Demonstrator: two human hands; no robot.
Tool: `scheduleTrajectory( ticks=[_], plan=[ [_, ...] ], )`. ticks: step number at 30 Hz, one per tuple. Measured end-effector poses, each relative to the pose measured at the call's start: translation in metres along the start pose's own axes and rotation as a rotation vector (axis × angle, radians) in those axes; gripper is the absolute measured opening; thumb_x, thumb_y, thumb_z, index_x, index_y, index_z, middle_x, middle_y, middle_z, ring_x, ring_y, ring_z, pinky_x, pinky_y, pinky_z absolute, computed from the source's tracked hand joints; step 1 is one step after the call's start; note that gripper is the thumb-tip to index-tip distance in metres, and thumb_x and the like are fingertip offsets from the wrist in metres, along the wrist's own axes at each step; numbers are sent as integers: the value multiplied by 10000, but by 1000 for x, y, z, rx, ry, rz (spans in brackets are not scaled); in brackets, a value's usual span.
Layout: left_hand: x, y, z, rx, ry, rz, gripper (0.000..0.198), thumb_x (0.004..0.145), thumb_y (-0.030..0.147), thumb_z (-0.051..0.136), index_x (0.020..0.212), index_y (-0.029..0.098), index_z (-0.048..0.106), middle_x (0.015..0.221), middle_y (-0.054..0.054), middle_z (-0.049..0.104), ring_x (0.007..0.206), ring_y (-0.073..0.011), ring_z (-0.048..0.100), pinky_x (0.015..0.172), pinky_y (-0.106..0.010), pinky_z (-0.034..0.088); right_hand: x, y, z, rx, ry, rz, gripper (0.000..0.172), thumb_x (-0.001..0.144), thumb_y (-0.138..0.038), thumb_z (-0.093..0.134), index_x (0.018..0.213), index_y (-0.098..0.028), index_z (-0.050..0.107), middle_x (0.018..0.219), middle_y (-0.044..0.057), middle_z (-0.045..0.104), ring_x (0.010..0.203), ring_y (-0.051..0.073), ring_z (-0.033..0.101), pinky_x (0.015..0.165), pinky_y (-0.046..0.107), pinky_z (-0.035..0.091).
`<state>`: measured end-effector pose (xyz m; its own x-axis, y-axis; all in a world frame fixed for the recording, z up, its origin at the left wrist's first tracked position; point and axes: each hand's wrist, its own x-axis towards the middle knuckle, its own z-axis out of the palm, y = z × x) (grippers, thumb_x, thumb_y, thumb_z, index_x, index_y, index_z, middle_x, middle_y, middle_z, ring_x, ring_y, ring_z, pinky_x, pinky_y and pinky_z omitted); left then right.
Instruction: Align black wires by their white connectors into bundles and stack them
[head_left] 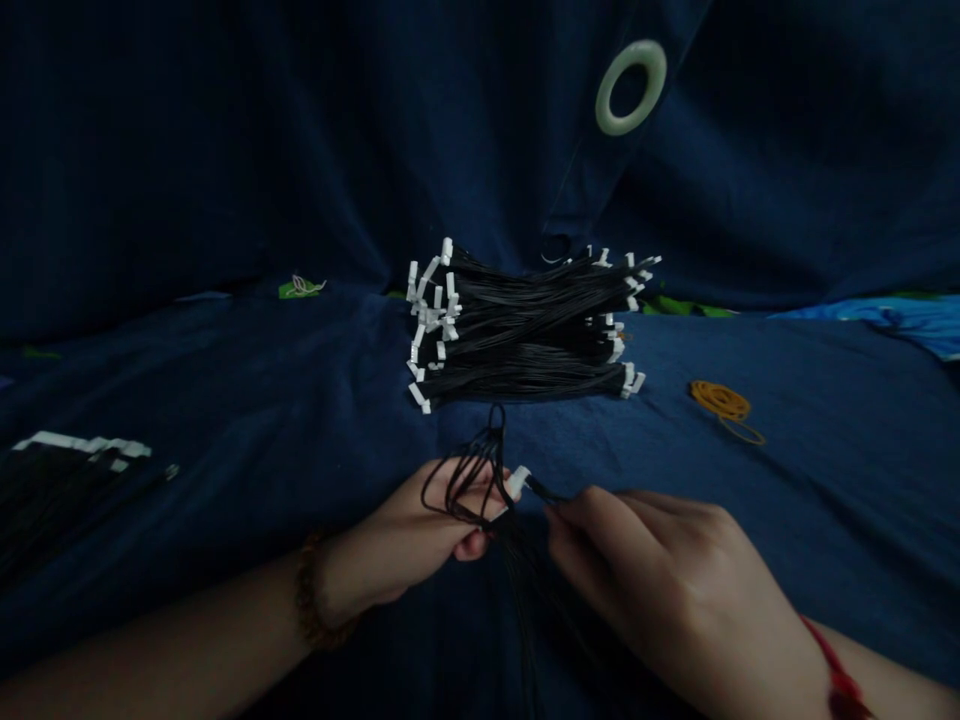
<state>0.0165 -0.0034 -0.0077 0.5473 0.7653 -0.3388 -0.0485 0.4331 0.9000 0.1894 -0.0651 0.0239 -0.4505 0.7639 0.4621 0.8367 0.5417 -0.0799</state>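
My left hand (450, 510) is closed around a black wire harness (472, 480), whose wires loop up over the fingers. A white connector (517, 481) sticks out at its fingertips. My right hand (645, 570) pinches the black wires just to the right of that connector. More wire ends hang down between the two hands into shadow. Beyond them lies a stack of black wire harnesses (532, 310) with white connectors at both ends, laid side to side on the dark blue cloth (337, 400).
Another heap of black wires with white connectors (82, 445) lies at the far left. Yellow-brown rubber bands (720, 400) rest at the right. A dark blue curtain (300, 150) with a pale ring (631, 88) hangs behind. A small green scrap (300, 289) lies at its foot.
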Motion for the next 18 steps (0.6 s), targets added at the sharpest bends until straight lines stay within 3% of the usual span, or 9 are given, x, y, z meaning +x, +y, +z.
scheduleTrajectory(
  ticks=[6, 11, 18],
  plan=[
    [1, -5, -5, 17, -51, 26, 114, 708, 204, 636, 805, 152, 605, 564, 45, 463, 426, -45, 400, 381, -159, 287, 1, -2, -1, -27, 4, -36, 177, 858, -142, 450, 688, -174, 488, 522, -32, 471, 432, 113, 426, 476, 270, 230],
    [3, -10, -8, 45, -160, 66, 60, 758, 210, 584, 787, 159, 600, 555, 41, 463, 424, -48, 392, 375, -159, 280, 3, -6, -6, -58, -12, -49, 231, 865, -149, 422, 640, -187, 456, 503, -35, 428, 414, 120, 384, 472, 273, 218],
    [1, -9, -6, -14, -128, 43, 125, 734, 241, 624, 831, 162, 621, 571, 37, 473, 439, -50, 391, 387, -161, 262, 1, -7, -7, -59, -3, -61, 242, 870, -138, 393, 647, -185, 475, 504, -28, 450, 418, 127, 402, 474, 271, 234]
  ],
)
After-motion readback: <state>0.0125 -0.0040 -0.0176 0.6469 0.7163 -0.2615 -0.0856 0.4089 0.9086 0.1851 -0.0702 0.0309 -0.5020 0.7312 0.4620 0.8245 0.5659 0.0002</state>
